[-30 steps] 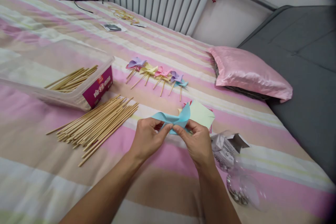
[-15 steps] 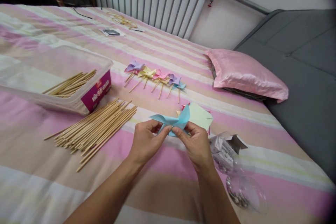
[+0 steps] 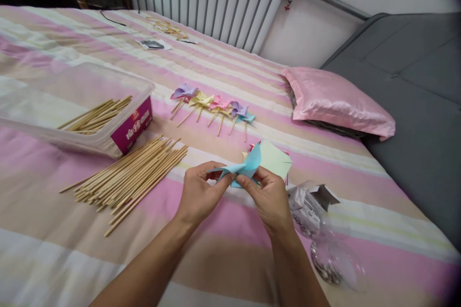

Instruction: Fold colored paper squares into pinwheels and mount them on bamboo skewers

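A light blue paper pinwheel [image 3: 248, 165] is held up between my two hands, its blades curled inward. My left hand [image 3: 201, 189] pinches its left side, thumb near the centre. On the other side my right hand [image 3: 268, 194] grips it with the thumb close to the left thumb. My fingertips hide the pinwheel's middle and much of its underside. Just behind it lies a stack of cut paper sheets [image 3: 275, 158], pale green on top. Farther back, several finished pinwheels [image 3: 201, 100] on sticks lie in a row.
Wooden sticks [image 3: 133, 177] lie in a pile at left, beside a clear plastic box [image 3: 144, 88] holding more sticks. Right of my hands are a small opened package [image 3: 306, 206] and a round clear container [image 3: 326, 264] with small metal pieces. A pink pillow [image 3: 342, 100] rests near the grey headboard [image 3: 406, 67].
The pinwheel has turned slightly in my fingers, and its left blade has folded closer to the centre. The small metallic spot between my thumbs is now covered.
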Demonstrator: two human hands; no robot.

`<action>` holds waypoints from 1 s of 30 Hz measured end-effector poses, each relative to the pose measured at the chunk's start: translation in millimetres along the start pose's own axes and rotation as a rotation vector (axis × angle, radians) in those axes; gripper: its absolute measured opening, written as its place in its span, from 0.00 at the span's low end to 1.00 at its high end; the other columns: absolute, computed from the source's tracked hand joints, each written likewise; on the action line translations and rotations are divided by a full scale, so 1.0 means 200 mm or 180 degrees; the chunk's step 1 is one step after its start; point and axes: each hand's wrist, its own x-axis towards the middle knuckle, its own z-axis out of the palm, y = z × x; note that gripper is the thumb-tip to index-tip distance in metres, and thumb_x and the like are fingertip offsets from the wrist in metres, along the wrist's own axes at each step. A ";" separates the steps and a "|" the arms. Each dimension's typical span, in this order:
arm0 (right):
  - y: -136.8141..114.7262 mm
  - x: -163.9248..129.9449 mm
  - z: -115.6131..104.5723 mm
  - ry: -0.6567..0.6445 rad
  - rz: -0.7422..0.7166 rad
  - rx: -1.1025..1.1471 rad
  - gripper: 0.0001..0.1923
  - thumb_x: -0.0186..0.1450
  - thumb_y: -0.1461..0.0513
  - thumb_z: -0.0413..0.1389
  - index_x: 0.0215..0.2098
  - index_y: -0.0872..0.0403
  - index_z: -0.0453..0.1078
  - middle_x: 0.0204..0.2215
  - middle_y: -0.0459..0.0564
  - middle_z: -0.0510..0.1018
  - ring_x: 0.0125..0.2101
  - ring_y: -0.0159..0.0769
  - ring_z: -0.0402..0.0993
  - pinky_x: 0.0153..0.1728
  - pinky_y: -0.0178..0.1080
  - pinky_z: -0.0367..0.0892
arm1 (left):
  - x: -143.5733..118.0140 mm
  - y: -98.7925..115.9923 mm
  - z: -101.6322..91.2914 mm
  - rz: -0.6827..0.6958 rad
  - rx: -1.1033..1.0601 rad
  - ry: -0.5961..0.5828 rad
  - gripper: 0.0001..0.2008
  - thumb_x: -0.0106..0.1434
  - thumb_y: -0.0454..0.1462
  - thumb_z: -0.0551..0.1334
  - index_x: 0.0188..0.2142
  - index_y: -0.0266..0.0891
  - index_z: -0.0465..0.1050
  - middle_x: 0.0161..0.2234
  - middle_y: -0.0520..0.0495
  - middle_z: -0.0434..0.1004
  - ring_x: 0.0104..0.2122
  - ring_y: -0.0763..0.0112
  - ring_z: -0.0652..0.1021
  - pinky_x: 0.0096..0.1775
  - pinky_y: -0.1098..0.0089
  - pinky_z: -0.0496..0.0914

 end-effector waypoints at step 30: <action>0.09 0.03 -0.02 -0.0278 -0.0014 0.0427 0.10 0.56 0.58 0.61 0.35 0.54 0.75 0.31 0.48 0.78 0.35 0.37 0.71 0.40 0.38 0.65 | 0.00 -0.05 0.00 -0.0135 -0.0459 -0.0245 0.04 0.51 0.36 0.68 0.27 0.37 0.77 0.22 0.53 0.74 0.24 0.77 0.69 0.26 0.77 0.64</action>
